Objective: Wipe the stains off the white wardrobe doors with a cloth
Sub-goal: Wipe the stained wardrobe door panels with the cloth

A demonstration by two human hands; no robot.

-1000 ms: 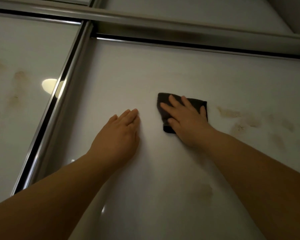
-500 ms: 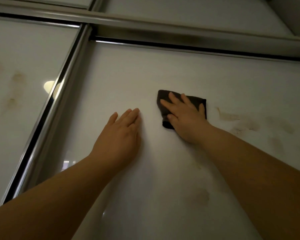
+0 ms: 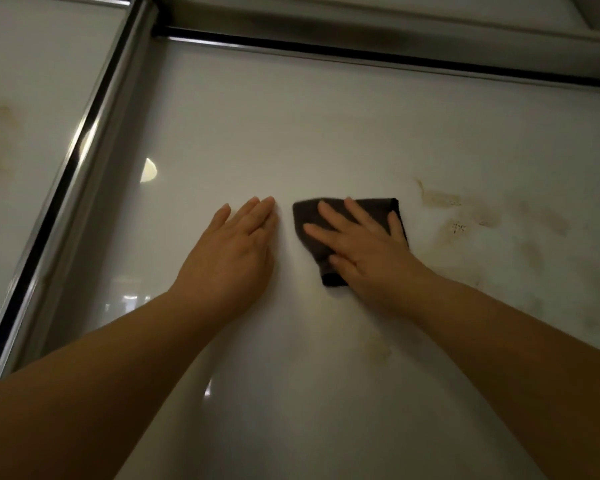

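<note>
A glossy white wardrobe door [image 3: 291, 126] fills the view. My right hand [image 3: 364, 247] lies flat with fingers spread on a folded dark grey cloth [image 3: 307, 216], pressing it against the door. My left hand [image 3: 236, 247] rests flat on the bare door just left of the cloth, fingers together, holding nothing. Brownish stains [image 3: 458, 216] spread to the right of the cloth. A fainter stain [image 3: 378, 348] shows below, between my forearms.
A metal frame strip [image 3: 73, 174] runs diagonally at the left, dividing this door from a second white door [image 3: 32, 98] that bears faint stains [image 3: 0, 123]. A dark top track [image 3: 361, 55] crosses above.
The view has shifted, so the top track sits nearer the upper edge. The cloth under my right hand has slid slightly down and toward my left hand, which stays planted.
</note>
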